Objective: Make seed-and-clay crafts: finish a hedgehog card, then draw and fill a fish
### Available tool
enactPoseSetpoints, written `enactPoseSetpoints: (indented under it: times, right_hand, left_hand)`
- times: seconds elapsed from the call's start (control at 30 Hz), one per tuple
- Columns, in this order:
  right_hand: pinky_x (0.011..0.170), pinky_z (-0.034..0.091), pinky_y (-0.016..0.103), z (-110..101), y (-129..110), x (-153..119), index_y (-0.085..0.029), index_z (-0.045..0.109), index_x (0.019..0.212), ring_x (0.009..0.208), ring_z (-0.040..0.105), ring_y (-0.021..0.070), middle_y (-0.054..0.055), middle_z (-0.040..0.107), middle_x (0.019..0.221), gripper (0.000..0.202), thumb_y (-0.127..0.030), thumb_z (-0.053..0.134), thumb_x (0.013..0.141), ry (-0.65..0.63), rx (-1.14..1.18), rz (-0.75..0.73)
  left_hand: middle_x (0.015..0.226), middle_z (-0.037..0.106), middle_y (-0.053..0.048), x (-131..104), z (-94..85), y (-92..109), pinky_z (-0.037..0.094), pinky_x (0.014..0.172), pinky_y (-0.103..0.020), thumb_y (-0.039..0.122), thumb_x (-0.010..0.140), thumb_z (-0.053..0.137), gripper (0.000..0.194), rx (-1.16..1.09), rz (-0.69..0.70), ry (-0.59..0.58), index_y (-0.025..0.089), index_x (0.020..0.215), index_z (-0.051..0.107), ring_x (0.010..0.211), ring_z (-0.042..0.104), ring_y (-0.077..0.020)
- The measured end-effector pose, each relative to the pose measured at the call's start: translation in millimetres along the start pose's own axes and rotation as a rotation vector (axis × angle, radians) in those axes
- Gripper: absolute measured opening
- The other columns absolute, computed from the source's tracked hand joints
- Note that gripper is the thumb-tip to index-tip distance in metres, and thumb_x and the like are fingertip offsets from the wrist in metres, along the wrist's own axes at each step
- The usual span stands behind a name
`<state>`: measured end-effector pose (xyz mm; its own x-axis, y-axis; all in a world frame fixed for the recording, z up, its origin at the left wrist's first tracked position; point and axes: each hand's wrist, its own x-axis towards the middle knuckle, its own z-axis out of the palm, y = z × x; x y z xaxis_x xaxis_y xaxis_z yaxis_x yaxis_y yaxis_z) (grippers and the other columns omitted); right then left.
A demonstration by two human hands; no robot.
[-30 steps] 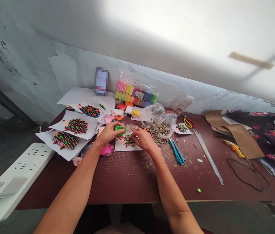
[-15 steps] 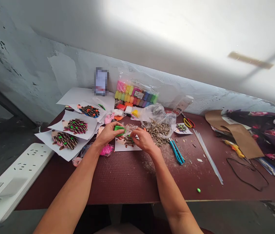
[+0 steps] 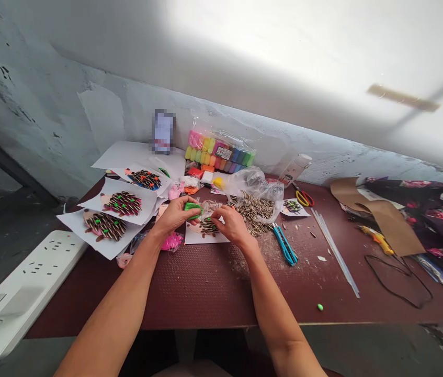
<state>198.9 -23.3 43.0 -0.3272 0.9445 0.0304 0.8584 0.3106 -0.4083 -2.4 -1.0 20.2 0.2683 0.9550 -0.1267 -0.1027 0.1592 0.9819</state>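
Observation:
In my left hand (image 3: 174, 215) is a packet of green modelling clay (image 3: 192, 209), its clear wrapper showing at the edge. My right hand (image 3: 232, 224) is closed in a pinch over a white card (image 3: 205, 238); whatever its fingertips hold is too small to make out. On that card is a hedgehog picture (image 3: 207, 226) with striped sunflower-seed spines and green bits among them, partly covered by my right fingers. Striped sunflower seeds (image 3: 256, 209) lie heaped just right of that hand, some in a clear plastic bag (image 3: 250, 180).
Finished-looking hedgehog cards (image 3: 105, 225) overlap at the left, near a white power strip (image 3: 29, 283). A blue utility knife (image 3: 284, 245), scissors (image 3: 304, 197), glue sticks (image 3: 334, 254) and a yellow glue gun (image 3: 378, 240) lie rightward. Coloured clay packs (image 3: 221, 152) stand at the back.
Both hands stay almost in place. The right fingers shift very slightly over the card, and the green clay remains in the left hand.

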Motion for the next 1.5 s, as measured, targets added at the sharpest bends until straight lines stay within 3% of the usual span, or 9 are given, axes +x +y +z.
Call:
enactPoseSetpoints:
  times: [0.17, 0.3, 0.77, 1.07, 1.23, 1.33, 1.5]
  right_hand:
    - [0.08, 0.042, 0.027, -4, 9, -1, -0.021, 0.075, 0.092, 0.086, 0.06, 0.0167, 0.004, 0.067, 0.092, 0.013, -0.021, 0.062, 0.093, 0.026, -0.022, 0.026]
    - [0.076, 0.04, 0.025, -8, 14, -3, -0.02, 0.077, 0.092, 0.086, 0.06, 0.0165, 0.004, 0.067, 0.091, 0.012, -0.018, 0.065, 0.09, 0.004, -0.034, 0.058]
    - [0.087, 0.042, 0.029, -5, -2, 0, -0.022, 0.075, 0.089, 0.09, 0.061, 0.0177, 0.004, 0.069, 0.095, 0.011, -0.019, 0.065, 0.09, -0.064, -0.062, 0.092]
    - [0.092, 0.042, 0.032, -1, 5, 0, -0.019, 0.072, 0.085, 0.083, 0.059, 0.0157, 0.003, 0.068, 0.09, 0.009, -0.017, 0.065, 0.091, 0.018, 0.061, 0.055]
    - [0.111, 0.029, 0.046, 3, 1, 1, -0.02, 0.073, 0.085, 0.087, 0.062, 0.0164, 0.003, 0.071, 0.09, 0.008, -0.016, 0.067, 0.089, -0.024, 0.074, 0.038]
    - [0.115, 0.023, 0.051, 4, -3, 1, -0.021, 0.074, 0.088, 0.091, 0.063, 0.0182, 0.004, 0.071, 0.093, 0.009, -0.018, 0.066, 0.091, -0.042, 0.034, 0.051]
    - [0.108, 0.032, 0.042, 0, -2, -1, -0.022, 0.076, 0.091, 0.091, 0.063, 0.0183, 0.005, 0.07, 0.093, 0.014, -0.022, 0.063, 0.095, -0.038, 0.009, 0.029]
  left_hand:
    - [0.074, 0.064, 0.002, 0, 0.3, 1, 0.055, 0.052, -0.026, 0.042, 0.061, 0.088, 0.047, 0.002, 0.009, 0.011, 0.015, 0.087, 0.059, 0.056, 0.068, -0.0139]
    - [0.075, 0.064, 0.002, 0, 0.1, 0, 0.056, 0.052, -0.025, 0.042, 0.063, 0.087, 0.047, 0.007, 0.005, 0.006, 0.015, 0.088, 0.058, 0.057, 0.068, -0.0137]
    - [0.073, 0.063, 0.003, 1, -0.3, -1, 0.056, 0.053, -0.026, 0.038, 0.065, 0.086, 0.043, 0.0, 0.003, -0.004, 0.016, 0.089, 0.057, 0.058, 0.068, -0.0147]
    - [0.073, 0.064, 0.002, 1, 0.0, -1, 0.056, 0.053, -0.026, 0.037, 0.066, 0.085, 0.042, 0.004, 0.008, 0.0, 0.015, 0.089, 0.057, 0.057, 0.068, -0.0143]
    - [0.072, 0.064, 0.003, 0, 0.9, 1, 0.056, 0.052, -0.026, 0.037, 0.063, 0.086, 0.044, -0.005, -0.005, -0.004, 0.015, 0.089, 0.058, 0.056, 0.068, -0.0145]
    - [0.071, 0.064, 0.003, 0, 1.0, 1, 0.056, 0.053, -0.026, 0.038, 0.064, 0.086, 0.044, -0.009, -0.011, -0.004, 0.015, 0.089, 0.057, 0.056, 0.068, -0.0145]
    - [0.073, 0.064, 0.002, 0, 0.2, 0, 0.056, 0.054, -0.026, 0.04, 0.064, 0.086, 0.045, 0.005, 0.008, -0.003, 0.016, 0.088, 0.057, 0.057, 0.068, -0.0144]
